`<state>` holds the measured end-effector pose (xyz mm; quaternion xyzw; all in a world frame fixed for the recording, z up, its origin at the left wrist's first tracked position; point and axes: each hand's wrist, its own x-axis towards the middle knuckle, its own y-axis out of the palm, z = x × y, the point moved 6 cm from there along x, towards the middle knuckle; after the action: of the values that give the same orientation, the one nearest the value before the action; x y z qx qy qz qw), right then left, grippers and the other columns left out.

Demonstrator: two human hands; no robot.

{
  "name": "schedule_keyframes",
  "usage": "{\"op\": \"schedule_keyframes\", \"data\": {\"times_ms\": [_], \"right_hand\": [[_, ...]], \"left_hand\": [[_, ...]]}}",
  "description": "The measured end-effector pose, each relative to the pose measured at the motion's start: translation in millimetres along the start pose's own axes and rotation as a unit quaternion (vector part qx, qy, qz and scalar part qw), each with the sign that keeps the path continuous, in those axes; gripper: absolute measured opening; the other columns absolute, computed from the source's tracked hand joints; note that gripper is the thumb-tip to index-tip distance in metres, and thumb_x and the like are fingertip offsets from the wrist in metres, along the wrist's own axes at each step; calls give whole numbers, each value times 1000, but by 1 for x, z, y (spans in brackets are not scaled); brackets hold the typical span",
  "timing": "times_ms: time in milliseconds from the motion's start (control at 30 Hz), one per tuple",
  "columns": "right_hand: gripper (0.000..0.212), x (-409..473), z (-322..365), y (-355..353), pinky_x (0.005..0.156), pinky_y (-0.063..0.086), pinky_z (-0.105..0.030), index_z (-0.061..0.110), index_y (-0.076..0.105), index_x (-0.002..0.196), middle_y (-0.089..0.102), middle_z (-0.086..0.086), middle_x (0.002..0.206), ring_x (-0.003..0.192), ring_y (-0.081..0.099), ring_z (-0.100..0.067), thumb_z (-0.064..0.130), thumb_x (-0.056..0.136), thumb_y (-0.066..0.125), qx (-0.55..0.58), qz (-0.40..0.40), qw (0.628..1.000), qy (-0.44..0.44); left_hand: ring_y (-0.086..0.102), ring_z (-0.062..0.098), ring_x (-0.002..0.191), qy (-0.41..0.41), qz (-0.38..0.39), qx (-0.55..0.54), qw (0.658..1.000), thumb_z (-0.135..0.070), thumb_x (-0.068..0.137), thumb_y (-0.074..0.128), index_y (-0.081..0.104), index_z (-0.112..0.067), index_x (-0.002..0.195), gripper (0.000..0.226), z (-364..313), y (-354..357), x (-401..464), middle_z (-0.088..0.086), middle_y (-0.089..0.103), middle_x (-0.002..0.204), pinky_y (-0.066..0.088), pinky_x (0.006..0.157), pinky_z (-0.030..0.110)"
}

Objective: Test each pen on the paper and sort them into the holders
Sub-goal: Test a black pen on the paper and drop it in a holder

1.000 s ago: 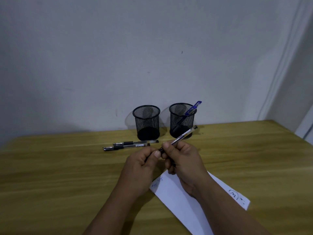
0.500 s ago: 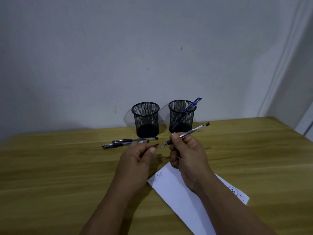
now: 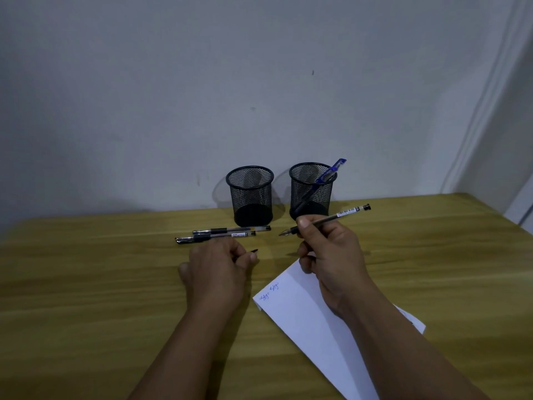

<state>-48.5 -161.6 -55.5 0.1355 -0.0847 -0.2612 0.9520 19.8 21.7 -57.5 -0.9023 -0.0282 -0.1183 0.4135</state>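
My right hand (image 3: 331, 255) grips an uncapped black pen (image 3: 334, 216) above the table, tip pointing left, just over the top corner of the white paper (image 3: 302, 316). Blue scribbles mark that paper's upper left corner. My left hand (image 3: 216, 267) pinches the small black pen cap (image 3: 252, 252) to the left of the paper. Two capped black pens (image 3: 222, 235) lie side by side behind my left hand. Near the wall stand two black mesh holders: the left holder (image 3: 250, 194) looks empty, and the right holder (image 3: 311, 189) has a blue pen (image 3: 328, 171) leaning in it.
The wooden table (image 3: 86, 284) runs to a plain wall at the back. Its right edge (image 3: 501, 215) lies near a doorframe. The paper slants down toward the lower right under my right forearm.
The cap has come off the pen. My hands have drawn apart: the left moved down and left with the cap, the right swung the pen flatter and to the right.
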Motion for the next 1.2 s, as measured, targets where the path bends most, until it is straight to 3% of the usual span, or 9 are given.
{"op": "schedule_keyframes", "data": {"times_ms": [100,233,367,467,533,633,867,1000,1200], "right_hand": [[7,0,-2,-1,47,41,-28,15,72,91,61,-1,65,55,52,-13,11,91,67,-3,0,1000,5],[5,-1,2,2,49,42,-30,16,71,91,64,2,66,57,54,-14,12,91,67,-8,6,1000,1],[3,-3,16,5,48,44,-28,18,68,90,67,-3,72,59,57,-15,19,93,65,-46,18,998,-26],[7,-8,26,10,50,45,-27,17,66,89,67,-7,73,59,59,-17,14,94,63,-59,32,997,-32],[9,-12,31,12,52,45,-29,14,65,87,66,-6,69,58,59,-17,7,92,63,-87,39,995,-37],[9,-24,34,13,53,48,-32,13,64,84,65,-6,68,58,60,-17,10,92,65,-149,50,987,-45],[17,-45,10,10,49,45,-28,4,64,74,59,-4,57,51,53,-15,12,89,62,-238,39,970,-25],[18,-46,7,6,54,46,-24,12,68,71,66,-2,60,54,54,-4,18,87,66,-313,24,948,-55],[19,-46,6,8,52,46,-23,10,68,70,68,-10,66,55,53,-7,15,88,64,-339,32,938,-63]], "left_hand": [[53,19,103,0,7,-10,1000,-48,82,70,63,-30,71,22,1,2,1,-17,58,82,33,85,40],[52,22,110,29,10,-65,997,-38,89,63,65,-32,90,6,2,-1,-4,-11,55,103,39,96,43],[50,22,113,89,22,-74,993,-26,95,55,66,-31,100,13,-7,-9,-21,-8,56,113,42,98,49],[47,15,115,151,59,-31,986,-35,94,54,67,-35,104,16,-18,-14,-47,-14,56,114,35,96,39],[43,10,115,171,97,-7,980,-54,89,52,65,-38,112,31,-20,-14,-63,-18,54,117,31,93,37],[42,9,113,165,121,33,978,-76,73,47,61,-43,121,60,-15,-14,-75,-19,51,114,34,93,41],[39,12,109,153,130,94,975,-77,71,52,60,-42,125,65,-14,-14,-79,-15,46,103,29,87,36],[40,14,108,165,126,88,974,-68,82,49,63,-41,120,48,-14,-14,-79,-13,47,100,26,85,35],[38,12,105,172,134,69,974,-61,87,49,59,-47,125,41,-12,-11,-76,-14,47,101,23,84,33]]}}
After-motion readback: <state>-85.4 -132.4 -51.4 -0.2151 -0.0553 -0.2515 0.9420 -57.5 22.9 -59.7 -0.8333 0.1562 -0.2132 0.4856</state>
